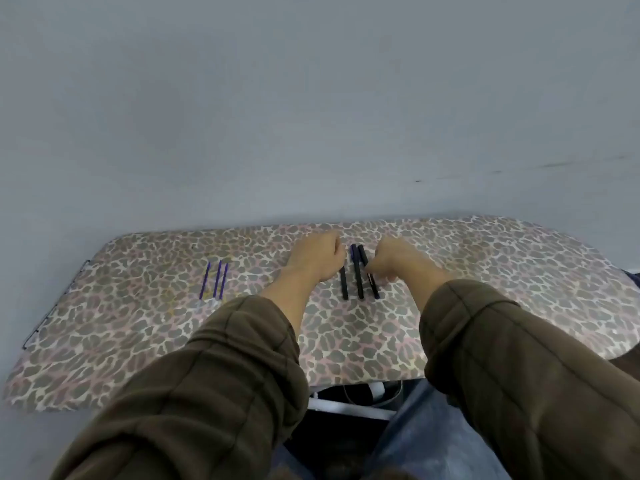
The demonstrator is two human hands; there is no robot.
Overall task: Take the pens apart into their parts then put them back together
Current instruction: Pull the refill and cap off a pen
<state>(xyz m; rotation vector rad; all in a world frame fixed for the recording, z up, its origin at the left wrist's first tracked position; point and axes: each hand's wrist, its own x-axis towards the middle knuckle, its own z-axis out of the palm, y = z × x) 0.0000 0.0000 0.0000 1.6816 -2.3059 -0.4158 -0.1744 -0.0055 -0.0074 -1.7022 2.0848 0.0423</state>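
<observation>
Between the hands, mid-tabletop [485, 271]: three black pen barrels [358, 275] lie side by side. Curled left hand [317, 254] sits just beside the leftmost; contents cannot be told. Fingers of right hand [391, 263] curl onto rightmost barrel [374, 289]. Three purple refills [216, 280] lie well left.

A board [346, 341] covered in leopard-print cloth is set with its far edge against a grey wall, and a dark cord [46, 323] is seen laced along its left edge. Three thin purple refills [216, 282] are laid side by side towards the left of the board, nearer the far edge than the near one, their lengths pointed at the wall. Three black barrels [358, 275] are laid in the same way right of the middle, well apart from the refills, with the rightmost slightly slanted.
</observation>
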